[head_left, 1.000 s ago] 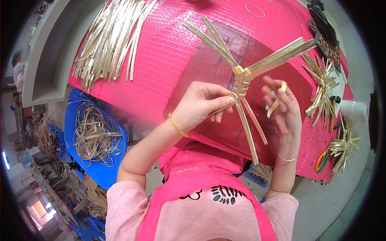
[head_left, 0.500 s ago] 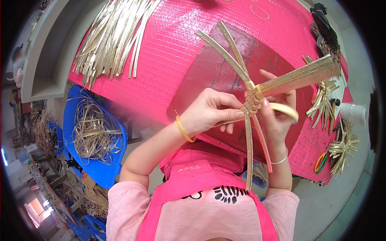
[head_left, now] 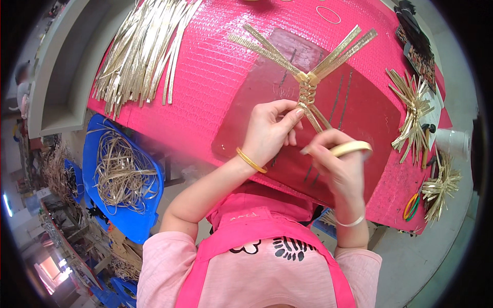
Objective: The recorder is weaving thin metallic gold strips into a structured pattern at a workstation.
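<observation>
A woven piece of gold strips (head_left: 307, 94) is over the dark red mat, its knotted middle upright and loose strip ends fanning out at the top in two pairs. My left hand (head_left: 272, 128) pinches the lower end of the knotted part between thumb and finger. More strips slant from that grip toward my right hand (head_left: 341, 161), whose fingers are curled. A pale yellow curved band (head_left: 354, 148) is looped at my right hand's fingers; I cannot tell exactly what kind of thing it is. The right fingertips are slightly blurred and hide the strips' lower ends.
The dark red mat (head_left: 367, 115) lies on a pink-covered table (head_left: 205, 92). Long gold strips (head_left: 144, 51) are piled at the far left. A blue bin (head_left: 154, 220) holds tangled strips. Gold bundles (head_left: 413, 110), a hammer-like tool (head_left: 426, 146) and colored rings (head_left: 411, 206) are at the right.
The woven piece has swung from tilted to upright and shifted up and left. My right hand has left its knotted middle and come down toward the lower strips. My left hand still pinches it.
</observation>
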Motion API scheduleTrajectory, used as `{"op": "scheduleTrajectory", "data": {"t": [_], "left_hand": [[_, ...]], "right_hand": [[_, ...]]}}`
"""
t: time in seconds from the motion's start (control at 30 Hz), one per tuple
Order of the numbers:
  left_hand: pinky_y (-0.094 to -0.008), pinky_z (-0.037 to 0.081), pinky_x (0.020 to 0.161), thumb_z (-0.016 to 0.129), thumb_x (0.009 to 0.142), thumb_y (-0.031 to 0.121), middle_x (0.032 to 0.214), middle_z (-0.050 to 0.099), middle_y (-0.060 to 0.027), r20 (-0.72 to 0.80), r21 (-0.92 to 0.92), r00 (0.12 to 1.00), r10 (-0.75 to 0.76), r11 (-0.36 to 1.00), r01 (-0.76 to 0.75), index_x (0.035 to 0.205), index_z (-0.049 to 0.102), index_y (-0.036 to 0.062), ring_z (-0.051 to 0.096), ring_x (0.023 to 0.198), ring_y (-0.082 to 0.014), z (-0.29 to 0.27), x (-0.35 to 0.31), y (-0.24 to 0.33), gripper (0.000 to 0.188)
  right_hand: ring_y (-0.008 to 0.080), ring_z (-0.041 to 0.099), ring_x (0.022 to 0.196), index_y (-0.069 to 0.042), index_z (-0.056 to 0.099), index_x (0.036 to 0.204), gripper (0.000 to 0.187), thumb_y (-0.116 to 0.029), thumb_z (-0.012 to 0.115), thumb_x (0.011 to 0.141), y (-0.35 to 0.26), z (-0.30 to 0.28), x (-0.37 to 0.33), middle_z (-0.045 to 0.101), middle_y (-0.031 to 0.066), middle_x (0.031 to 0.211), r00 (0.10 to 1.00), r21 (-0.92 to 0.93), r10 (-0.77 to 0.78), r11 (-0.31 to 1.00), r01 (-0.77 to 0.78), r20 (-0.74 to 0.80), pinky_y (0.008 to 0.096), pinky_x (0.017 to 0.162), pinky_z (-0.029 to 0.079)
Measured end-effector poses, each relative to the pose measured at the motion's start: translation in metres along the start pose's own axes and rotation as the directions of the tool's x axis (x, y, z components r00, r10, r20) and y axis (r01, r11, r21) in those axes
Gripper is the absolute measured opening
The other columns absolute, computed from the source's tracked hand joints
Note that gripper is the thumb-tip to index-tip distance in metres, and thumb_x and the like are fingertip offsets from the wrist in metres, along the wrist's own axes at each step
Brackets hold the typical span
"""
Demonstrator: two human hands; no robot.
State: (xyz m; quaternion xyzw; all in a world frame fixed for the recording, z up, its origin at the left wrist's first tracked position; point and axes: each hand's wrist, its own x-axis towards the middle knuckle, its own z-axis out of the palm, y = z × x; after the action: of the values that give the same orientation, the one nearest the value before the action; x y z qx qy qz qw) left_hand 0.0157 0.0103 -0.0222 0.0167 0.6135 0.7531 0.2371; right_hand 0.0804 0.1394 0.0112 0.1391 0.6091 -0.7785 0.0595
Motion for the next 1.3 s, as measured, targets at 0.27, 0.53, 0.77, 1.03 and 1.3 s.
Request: {"op": "scheduleTrajectory", "data": {"t": [0.27, 0.53, 0.77, 1.03, 1.3], "left_hand": [[-0.0176, 0.038, 0.042, 0.044, 0.082, 0.004, 0.063, 0.054, -0.0050, 0.023, -0.139, 0.999, 0.028, 0.990, -0.025, 0.096, 0.051, -0.0072, 0.050, 0.049, -0.0072, 0.007, -0.010, -0.007, 0.019], [-0.0188, 0.039, 0.043, 0.042, 0.083, 0.005, 0.063, 0.054, -0.0059, 0.023, -0.060, 0.997, 0.078, 0.995, -0.077, 0.097, 0.051, -0.0078, 0.051, 0.051, -0.0080, 0.005, -0.015, -0.002, 0.021], [-0.0179, 0.038, 0.040, 0.044, 0.084, 0.013, 0.063, 0.054, -0.0068, 0.029, -0.320, 0.999, 0.016, 0.947, -0.006, 0.096, 0.050, -0.0070, 0.050, 0.045, -0.0093, 0.000, -0.012, -0.004, 0.024], [-0.0149, 0.031, 0.029, 0.043, 0.084, 0.011, 0.055, 0.049, -0.0056, 0.506, -0.562, 0.859, -0.084, 0.723, 0.402, 0.114, 0.038, 0.0006, 0.041, 0.033, -0.0089, -0.006, -0.008, 0.015, 0.032], [-0.0267, 0.048, 0.064, 0.049, 0.081, 0.010, 0.088, 0.058, -0.0108, 0.148, -0.202, 0.989, 0.000, 0.979, 0.031, 0.101, 0.050, -0.0029, 0.057, 0.074, -0.0157, -0.011, -0.024, 0.015, 0.024]], "right_hand": [[0.0011, 0.037, 0.049, -0.002, 0.054, 0.073, 0.010, -0.008, 0.062, 0.072, 0.038, 0.004, 0.029, 0.049, -0.0035, 0.059, 0.963, 0.031, -0.099, 0.993, 0.110, -0.251, 0.0146, 0.042, 0.027], [0.0016, 0.040, 0.052, 0.000, 0.053, 0.072, 0.011, -0.008, 0.062, 0.073, 0.031, 0.010, 0.032, 0.050, -0.0020, 0.059, 0.963, -0.069, -0.141, 0.989, 0.128, -0.229, 0.0156, 0.044, 0.030], [0.0026, 0.044, 0.055, 0.002, 0.053, 0.073, 0.010, -0.006, 0.059, 0.074, 0.034, 0.015, 0.025, 0.053, 0.0008, 0.061, 0.912, -0.280, -0.354, 0.915, 0.291, -0.209, 0.0172, 0.046, 0.033], [0.0057, 0.043, 0.062, 0.002, 0.058, 0.080, 0.011, -0.006, 0.059, 0.073, 0.052, 0.005, 0.021, 0.050, 0.0000, 0.066, 0.926, -0.020, -0.317, 0.947, 0.320, -0.203, 0.0190, 0.055, 0.033], [0.0046, 0.045, 0.058, 0.000, 0.053, 0.072, 0.008, -0.004, 0.059, 0.074, 0.034, 0.020, 0.023, 0.052, 0.0005, 0.066, 0.915, 0.170, -0.365, 0.904, 0.393, -0.174, 0.0163, 0.051, 0.036]]}}
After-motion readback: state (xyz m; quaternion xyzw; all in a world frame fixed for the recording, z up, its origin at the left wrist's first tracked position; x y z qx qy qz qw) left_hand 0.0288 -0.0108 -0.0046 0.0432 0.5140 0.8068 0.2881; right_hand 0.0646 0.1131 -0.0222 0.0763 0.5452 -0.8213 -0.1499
